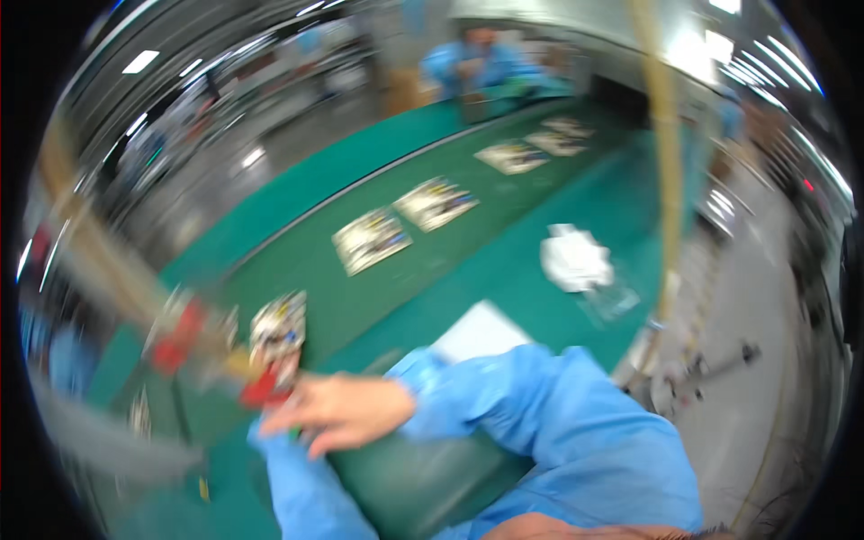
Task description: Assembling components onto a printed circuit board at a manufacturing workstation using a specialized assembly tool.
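My right hand point(346, 412) reaches left across my left sleeve, fingers stretched out and thumb apart. Its fingertips are blurred, and I see nothing held in it. Just past them is a red object point(265, 387), too smeared to name; whether the hand touches it I cannot tell. The blue left sleeve point(310, 490) comes up from the lower edge, and my left hand is hidden around its cuff. Beyond the red object, a pale board with small parts point(279, 328), looking like a circuit board, lies on the green belt point(315, 310).
More pale boards point(371, 240) lie along the belt. On the near green ledge are a white sheet point(481, 331) and a white bundle point(576, 258) with clear plastic. A yellowish post point(666, 153) rises at the right. A person in blue point(486, 67) sits across the far end.
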Motion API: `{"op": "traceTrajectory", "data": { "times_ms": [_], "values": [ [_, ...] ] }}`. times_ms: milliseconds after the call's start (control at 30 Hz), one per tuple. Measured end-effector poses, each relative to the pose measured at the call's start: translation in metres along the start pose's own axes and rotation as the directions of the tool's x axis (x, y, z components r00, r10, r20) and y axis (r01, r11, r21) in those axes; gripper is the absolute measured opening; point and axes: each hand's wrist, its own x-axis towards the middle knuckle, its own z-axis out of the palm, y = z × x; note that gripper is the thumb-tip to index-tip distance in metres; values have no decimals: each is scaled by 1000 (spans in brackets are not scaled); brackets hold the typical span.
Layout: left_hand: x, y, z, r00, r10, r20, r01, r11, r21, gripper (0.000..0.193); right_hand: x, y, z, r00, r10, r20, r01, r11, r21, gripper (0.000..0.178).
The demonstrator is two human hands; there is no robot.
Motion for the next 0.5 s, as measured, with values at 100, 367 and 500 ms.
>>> {"op": "traceTrajectory", "data": {
  "times_ms": [100,367,500],
  "values": [
    [55,-36,38,969,-122,213,141,987,-78,61,17,-1,12,999,-6,52,-1,991,132,57],
    [93,-24,53,907,-274,320,302,952,-41,57,7,20,10,995,-32,-91,25,997,-78,46],
    [95,7,41,926,-266,268,282,959,-23,55,6,52,44,978,154,-142,-48,825,562,47]
  ]
}}
